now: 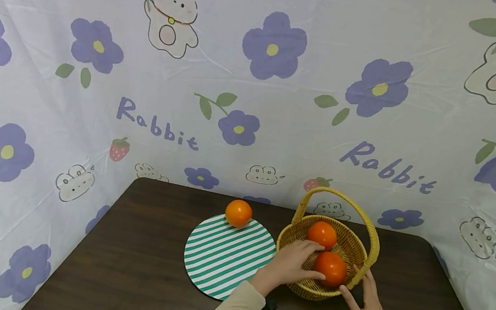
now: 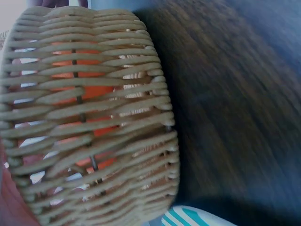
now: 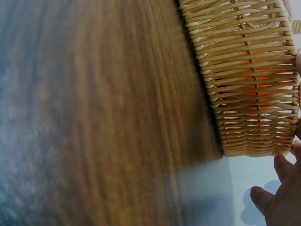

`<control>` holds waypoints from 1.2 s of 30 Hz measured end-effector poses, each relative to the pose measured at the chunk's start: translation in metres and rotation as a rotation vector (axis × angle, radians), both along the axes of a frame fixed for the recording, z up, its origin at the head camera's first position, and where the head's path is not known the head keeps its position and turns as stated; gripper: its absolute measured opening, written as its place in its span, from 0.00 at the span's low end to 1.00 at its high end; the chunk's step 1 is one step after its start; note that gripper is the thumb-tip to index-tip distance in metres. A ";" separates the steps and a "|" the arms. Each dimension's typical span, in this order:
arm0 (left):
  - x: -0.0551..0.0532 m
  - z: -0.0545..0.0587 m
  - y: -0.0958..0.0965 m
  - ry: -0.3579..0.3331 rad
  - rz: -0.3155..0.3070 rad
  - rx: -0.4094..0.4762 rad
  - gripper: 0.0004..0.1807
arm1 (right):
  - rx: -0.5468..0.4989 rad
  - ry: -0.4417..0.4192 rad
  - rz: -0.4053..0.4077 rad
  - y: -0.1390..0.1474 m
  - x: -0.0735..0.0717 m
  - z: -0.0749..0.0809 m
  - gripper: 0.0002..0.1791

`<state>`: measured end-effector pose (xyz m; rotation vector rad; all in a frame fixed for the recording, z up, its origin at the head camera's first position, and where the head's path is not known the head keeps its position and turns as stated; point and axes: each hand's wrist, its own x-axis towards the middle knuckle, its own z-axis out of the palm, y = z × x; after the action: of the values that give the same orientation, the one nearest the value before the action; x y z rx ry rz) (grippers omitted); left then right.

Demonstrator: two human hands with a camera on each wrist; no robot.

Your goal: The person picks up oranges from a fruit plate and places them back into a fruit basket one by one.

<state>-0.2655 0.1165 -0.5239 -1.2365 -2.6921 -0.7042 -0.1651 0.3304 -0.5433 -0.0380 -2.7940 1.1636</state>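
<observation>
A yellow wicker basket [image 1: 320, 294] with a tall arched handle [image 1: 350, 203] stands toward the right of the table. Two round orange-red fruits lie inside, a back fruit [image 1: 322, 233] and a front fruit [image 1: 331, 269]. Reaching in from the left, my left hand [image 1: 289, 262] grips the front fruit between thumb and fingers. My right hand [image 1: 368, 301] holds the basket's right rim at the foot of the handle, thumb and fingers on either side. Orange shows through the basket weave [image 2: 89, 113] in the left wrist view. The weave [image 3: 249, 80] also fills the upper right of the right wrist view.
Left of the basket lies a round green-and-white striped mat [image 1: 225, 261]. Another round orange fruit [image 1: 238, 213] sits at its back edge. The dark wooden table [image 1: 133, 253] ends against a cloth backdrop [image 1: 279, 98] with purple flowers and rabbits.
</observation>
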 end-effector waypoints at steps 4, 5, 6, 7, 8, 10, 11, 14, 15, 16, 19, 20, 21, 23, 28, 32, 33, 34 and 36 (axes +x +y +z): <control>-0.001 -0.002 -0.007 0.021 0.009 0.033 0.38 | -0.006 0.001 -0.001 0.000 0.000 0.001 0.38; -0.001 -0.002 -0.008 0.028 0.010 0.041 0.38 | -0.008 0.000 -0.003 0.000 0.000 0.001 0.38; -0.002 -0.003 -0.010 0.032 0.010 0.048 0.38 | -0.010 0.000 -0.002 0.000 0.000 0.001 0.38; -0.002 -0.003 -0.011 0.035 0.008 0.054 0.38 | -0.013 0.002 -0.002 0.000 0.000 0.002 0.38; -0.002 -0.004 -0.013 0.038 0.007 0.058 0.38 | -0.015 0.002 -0.002 0.000 0.000 0.002 0.38; -0.003 -0.004 -0.017 0.043 0.007 0.069 0.38 | -0.018 0.000 -0.001 0.000 0.000 0.002 0.39; -0.003 -0.004 -0.018 0.038 0.004 0.080 0.37 | -0.017 -0.002 -0.001 0.000 0.000 0.002 0.39; -0.002 -0.002 -0.022 0.019 0.004 0.108 0.36 | -0.015 -0.011 0.000 0.000 -0.001 0.002 0.39; -0.002 -0.002 -0.024 0.012 0.003 0.118 0.36 | -0.014 -0.014 0.000 0.000 -0.001 0.002 0.39; -0.002 -0.002 -0.025 0.001 -0.002 0.127 0.36 | -0.012 -0.016 0.000 0.000 -0.001 0.002 0.39; -0.001 -0.002 -0.029 -0.020 -0.010 0.138 0.35 | -0.012 -0.021 0.000 0.000 -0.001 0.001 0.39; 0.000 -0.003 -0.030 -0.023 -0.014 0.145 0.34 | -0.012 -0.023 -0.001 0.000 -0.001 0.001 0.39; 0.000 -0.004 -0.032 -0.029 -0.018 0.152 0.34 | -0.011 -0.022 0.000 0.000 -0.001 0.001 0.39; 0.000 -0.005 -0.034 -0.037 -0.021 0.164 0.34 | -0.009 -0.018 0.001 0.000 0.000 0.001 0.39; 0.000 -0.007 -0.039 -0.058 -0.033 0.210 0.33 | -0.009 -0.002 0.003 -0.001 0.001 0.002 0.39; 0.001 -0.009 -0.043 -0.069 -0.031 0.226 0.32 | -0.010 0.013 0.006 -0.001 0.001 0.002 0.38; 0.001 -0.009 -0.044 -0.072 -0.027 0.228 0.32 | -0.010 0.017 0.007 -0.001 0.002 0.002 0.38; 0.001 -0.009 -0.044 -0.075 -0.024 0.228 0.31 | -0.010 0.020 0.007 -0.001 0.002 0.002 0.38; 0.001 -0.009 -0.046 -0.092 -0.018 0.229 0.31 | -0.007 0.024 0.007 -0.001 0.002 0.002 0.38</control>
<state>-0.2642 0.0703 -0.5334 -1.1994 -2.5819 -1.0616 -0.1634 0.3298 -0.5415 -0.0149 -2.7712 1.1680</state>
